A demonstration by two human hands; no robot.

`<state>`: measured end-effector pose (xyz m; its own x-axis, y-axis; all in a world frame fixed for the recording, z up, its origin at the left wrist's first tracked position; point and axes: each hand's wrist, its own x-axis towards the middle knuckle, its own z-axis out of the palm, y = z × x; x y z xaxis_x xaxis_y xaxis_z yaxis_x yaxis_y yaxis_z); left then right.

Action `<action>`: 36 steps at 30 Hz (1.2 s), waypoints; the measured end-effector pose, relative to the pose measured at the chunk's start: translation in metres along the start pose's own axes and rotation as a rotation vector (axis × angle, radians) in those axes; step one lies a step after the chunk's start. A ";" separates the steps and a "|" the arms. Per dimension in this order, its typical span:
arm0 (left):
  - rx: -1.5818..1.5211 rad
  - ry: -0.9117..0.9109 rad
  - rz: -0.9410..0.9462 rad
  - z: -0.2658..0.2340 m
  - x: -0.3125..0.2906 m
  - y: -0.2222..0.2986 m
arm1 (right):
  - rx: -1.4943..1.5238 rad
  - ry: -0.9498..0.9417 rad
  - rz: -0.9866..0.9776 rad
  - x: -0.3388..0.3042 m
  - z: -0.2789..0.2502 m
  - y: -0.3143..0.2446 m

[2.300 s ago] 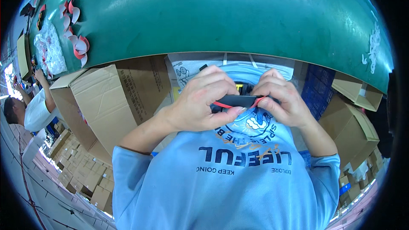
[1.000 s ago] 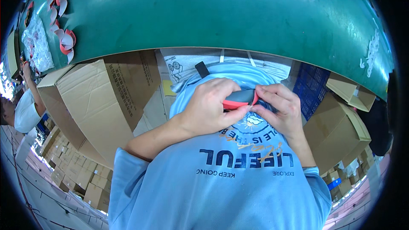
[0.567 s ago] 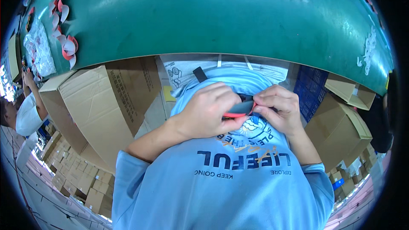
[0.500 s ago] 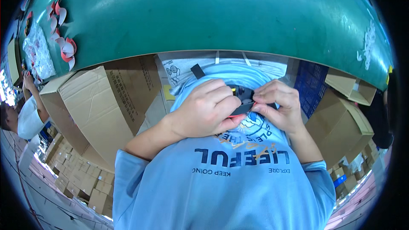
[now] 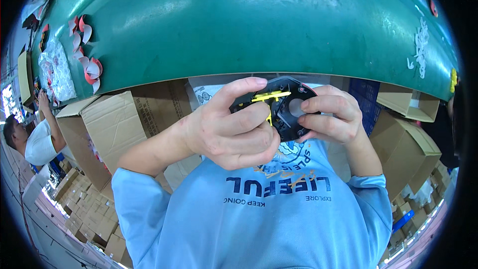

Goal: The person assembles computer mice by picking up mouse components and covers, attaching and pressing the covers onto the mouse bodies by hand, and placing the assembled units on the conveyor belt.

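Between my two hands, above my lap and close to the table edge, is a black plastic housing [image 5: 285, 127] with its inner side turned up. A yellow plastic piece [image 5: 271, 97] lies across its inside, and a pale round part shows near its right end. My left hand [image 5: 236, 124] is closed round the housing's left side, its fingers reaching over the yellow piece. On the right side, my right hand [image 5: 332, 114] pinches the rim, thumb and fingertips beside the pale round part. A little red shows along the housing's edge.
Ahead stretches a green table [image 5: 239, 35]. Red-and-white curved pieces [image 5: 90, 69] and a clear plastic bag [image 5: 57, 69] lie at its left, small white parts [image 5: 421, 47] at its right. Open cardboard boxes [image 5: 112, 122] flank me. A co-worker [image 5: 40, 142] sits far left.
The housing has come up toward the table edge and tilted, so its inside with the yellow piece now shows. Both hands rose with it, still holding on.
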<state>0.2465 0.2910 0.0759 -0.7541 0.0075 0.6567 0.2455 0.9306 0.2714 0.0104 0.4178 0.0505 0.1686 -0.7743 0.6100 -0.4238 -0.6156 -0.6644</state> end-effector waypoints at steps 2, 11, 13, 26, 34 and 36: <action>-0.005 0.001 0.006 -0.001 0.002 0.000 | 0.006 0.001 0.004 0.003 0.000 -0.001; -0.957 -0.025 -1.135 -0.036 0.036 -0.011 | -0.084 -0.051 -0.163 0.009 -0.010 -0.001; -1.471 -0.394 -1.454 -0.035 0.038 -0.024 | -0.062 -0.053 -0.195 0.011 -0.007 0.006; -1.351 -0.651 -1.677 -0.015 0.042 -0.012 | 0.011 -0.114 -0.081 -0.001 0.008 0.009; -1.310 -0.609 -1.493 -0.012 0.029 0.003 | -0.004 -0.127 -0.157 -0.020 0.020 0.018; -1.184 -0.642 -1.322 -0.014 0.025 0.009 | 0.001 -0.149 -0.167 -0.021 0.021 0.017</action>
<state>0.2384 0.2942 0.1043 -0.7974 -0.0287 -0.6028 -0.5790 -0.2451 0.7776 0.0185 0.4209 0.0175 0.3664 -0.6744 0.6411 -0.3783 -0.7374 -0.5595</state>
